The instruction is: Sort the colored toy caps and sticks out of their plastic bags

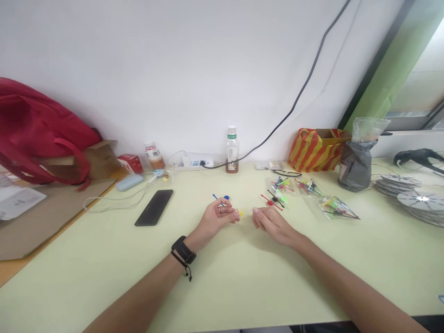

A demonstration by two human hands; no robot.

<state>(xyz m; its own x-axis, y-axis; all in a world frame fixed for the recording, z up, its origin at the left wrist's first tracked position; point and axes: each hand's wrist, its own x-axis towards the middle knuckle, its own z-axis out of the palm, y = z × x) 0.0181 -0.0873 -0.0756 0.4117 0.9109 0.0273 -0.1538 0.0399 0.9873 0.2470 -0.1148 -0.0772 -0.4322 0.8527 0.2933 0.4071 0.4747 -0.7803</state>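
My left hand [218,217] rests on the pale green table [243,277], fingers curled around a small yellow plastic piece [240,213] at its fingertips. A blue plastic pointer [222,198] pokes out just behind that hand. My right hand [272,223] lies close beside it, fingers loosely curled, with nothing visible in it. Red and black pointers [274,201] lie just beyond the right hand. A black watch and cord sit on my left wrist [183,252].
Clear bags of coloured pointers [336,206] lie at right, with glasses [287,173], a striped bag [317,149], a grey pouch [355,166] and stacked discs [416,201]. A black phone [154,207], bottles [232,150], a power strip [196,162] and a red bag [38,134] stand left and back.
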